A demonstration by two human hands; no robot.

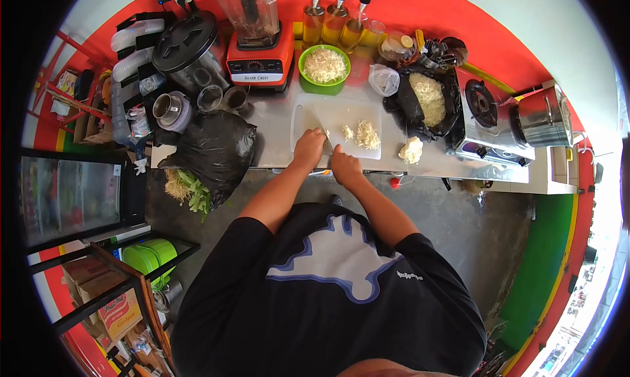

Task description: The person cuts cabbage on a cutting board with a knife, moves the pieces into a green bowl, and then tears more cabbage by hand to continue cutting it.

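My right hand (345, 165) is closed around a knife (329, 143) at the near edge of the white cutting board (371, 108). Its blade points away from me, and the grip is mostly hidden by my fingers. My left hand (308, 147) is beside the blade on its left, fingers curled at the board's edge. What those fingers hold, if anything, I cannot make out. To the right of the blade lie a small pile of pale shreds (348, 133) and a larger pile (367, 135). A pale, lumpy clump (411, 151) sits on the metal counter right of the board.
Behind the board stands a green bowl (325, 83) of pale shreds, beside a red blender (260, 61). A black bag (453, 101) holding more pale pieces is near the stove (482, 131). Another black bag (220, 144) with leafy greens (190, 190) overhangs the left edge.
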